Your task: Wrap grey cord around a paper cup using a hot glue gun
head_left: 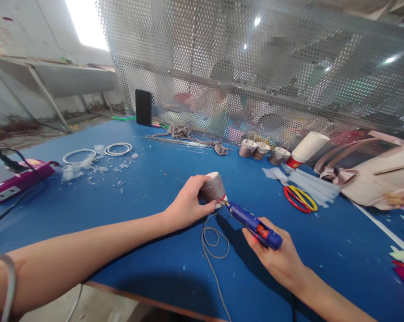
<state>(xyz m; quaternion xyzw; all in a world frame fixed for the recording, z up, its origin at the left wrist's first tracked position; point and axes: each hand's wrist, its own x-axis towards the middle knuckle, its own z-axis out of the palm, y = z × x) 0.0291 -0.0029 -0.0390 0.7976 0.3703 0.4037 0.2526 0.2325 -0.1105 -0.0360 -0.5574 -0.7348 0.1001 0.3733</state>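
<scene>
My left hand (191, 199) is closed around a paper cup (213, 188) wound with grey cord, tilted over the blue table. A red band and white rim show at the cup's lower end. In my right hand (277, 252) is a blue hot glue gun (252, 223), its nozzle at the red band, touching or very close to it. Loose grey cord (215, 241) runs from beneath the cup in loops toward the table's front edge. My left fingers hide part of the cup's side.
Scissors (299, 199), clear strips (312, 183), cord-wrapped cups (247, 147) and a cup stack (307, 150) stand right of centre. A bag (379, 174) lies far right. At left are white rings (118, 149) and a power strip (21, 181). A phone (143, 107) leans on the perforated screen (175, 67).
</scene>
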